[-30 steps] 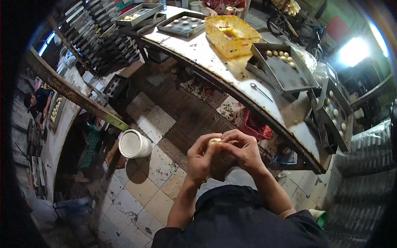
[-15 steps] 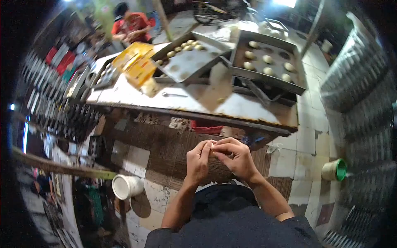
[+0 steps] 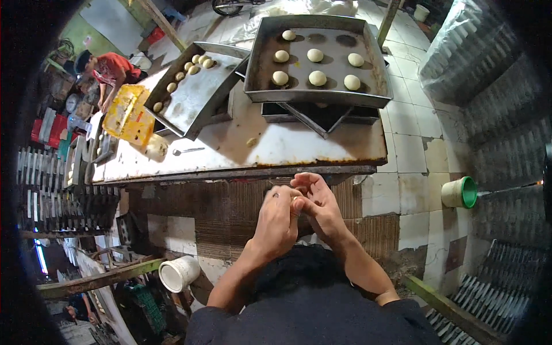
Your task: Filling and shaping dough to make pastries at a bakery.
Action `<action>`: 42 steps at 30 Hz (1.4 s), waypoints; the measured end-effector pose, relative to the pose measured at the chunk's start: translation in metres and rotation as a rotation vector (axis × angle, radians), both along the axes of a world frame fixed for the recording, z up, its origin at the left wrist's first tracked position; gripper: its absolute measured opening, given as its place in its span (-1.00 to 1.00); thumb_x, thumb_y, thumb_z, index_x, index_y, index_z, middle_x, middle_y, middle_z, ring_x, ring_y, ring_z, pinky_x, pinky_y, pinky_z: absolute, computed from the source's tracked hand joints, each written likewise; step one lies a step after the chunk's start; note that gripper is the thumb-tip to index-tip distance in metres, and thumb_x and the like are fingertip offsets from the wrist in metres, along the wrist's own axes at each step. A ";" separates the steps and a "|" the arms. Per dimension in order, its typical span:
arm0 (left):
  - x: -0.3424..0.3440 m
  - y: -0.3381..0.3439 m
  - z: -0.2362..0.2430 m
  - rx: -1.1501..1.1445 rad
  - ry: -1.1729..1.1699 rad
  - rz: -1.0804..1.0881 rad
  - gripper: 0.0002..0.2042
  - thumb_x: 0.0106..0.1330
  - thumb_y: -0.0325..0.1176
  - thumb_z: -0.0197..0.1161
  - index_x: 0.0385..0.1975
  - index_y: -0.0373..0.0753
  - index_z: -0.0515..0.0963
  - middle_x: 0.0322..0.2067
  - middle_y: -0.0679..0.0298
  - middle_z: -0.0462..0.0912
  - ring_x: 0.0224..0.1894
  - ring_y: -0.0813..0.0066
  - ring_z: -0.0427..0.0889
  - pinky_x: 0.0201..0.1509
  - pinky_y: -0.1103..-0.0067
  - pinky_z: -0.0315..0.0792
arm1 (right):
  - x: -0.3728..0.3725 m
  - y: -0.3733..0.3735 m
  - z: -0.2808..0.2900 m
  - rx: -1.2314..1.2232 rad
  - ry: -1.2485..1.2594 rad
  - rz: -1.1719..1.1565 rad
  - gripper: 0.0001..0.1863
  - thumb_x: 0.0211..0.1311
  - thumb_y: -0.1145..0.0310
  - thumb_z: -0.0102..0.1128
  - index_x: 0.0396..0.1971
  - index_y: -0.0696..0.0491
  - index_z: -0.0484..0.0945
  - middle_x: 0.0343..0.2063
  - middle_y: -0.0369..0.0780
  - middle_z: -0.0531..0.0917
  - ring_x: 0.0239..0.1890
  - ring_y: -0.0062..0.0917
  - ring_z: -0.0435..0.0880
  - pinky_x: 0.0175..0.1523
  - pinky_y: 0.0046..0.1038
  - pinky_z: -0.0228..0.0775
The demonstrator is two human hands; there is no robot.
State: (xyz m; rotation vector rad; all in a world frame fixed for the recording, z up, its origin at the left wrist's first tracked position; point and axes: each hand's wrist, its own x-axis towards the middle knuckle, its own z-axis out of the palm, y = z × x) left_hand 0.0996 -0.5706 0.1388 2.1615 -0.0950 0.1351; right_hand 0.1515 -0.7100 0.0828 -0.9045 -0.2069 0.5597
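Observation:
My left hand (image 3: 279, 221) and my right hand (image 3: 319, 213) meet just in front of the table's near edge, closed around a small pale piece of dough (image 3: 295, 198), which the fingers mostly hide. The left fingers are bent over it, with the thumb pressed close. The right fingers curl loosely upward beside them. Just beyond, on the table (image 3: 241, 155), a metal tray (image 3: 310, 40) of pale round dough balls rests on stacked pans. A second tray (image 3: 207, 86) with more balls is to its left, beside a yellow plastic container (image 3: 126, 115) and a spoon (image 3: 190, 150).
A person (image 3: 112, 72) in red leans at the table's far left end. A white bucket (image 3: 178, 273) is low at left, a green-rimmed bucket (image 3: 457, 192) at right. Wooden rails (image 3: 92, 282) cross both lower sides. Another person (image 3: 77, 310) shows at bottom left.
The view has swung right toward the table's trays, which now fill the top centre. My hands still meet around the dough, with the right fingers now raised higher and more loosely curled.

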 end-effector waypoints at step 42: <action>-0.004 0.494 -0.103 -1.013 0.072 0.638 -0.62 0.66 -0.10 -0.11 0.10 -0.26 0.52 -0.05 0.28 0.60 0.01 0.49 0.53 0.12 0.47 0.42 | 0.036 0.329 -0.054 -1.035 -0.549 -0.107 -0.78 0.38 0.41 0.20 -0.10 0.21 0.68 -0.27 -0.11 0.74 -0.31 -0.41 0.72 -0.12 -0.35 0.57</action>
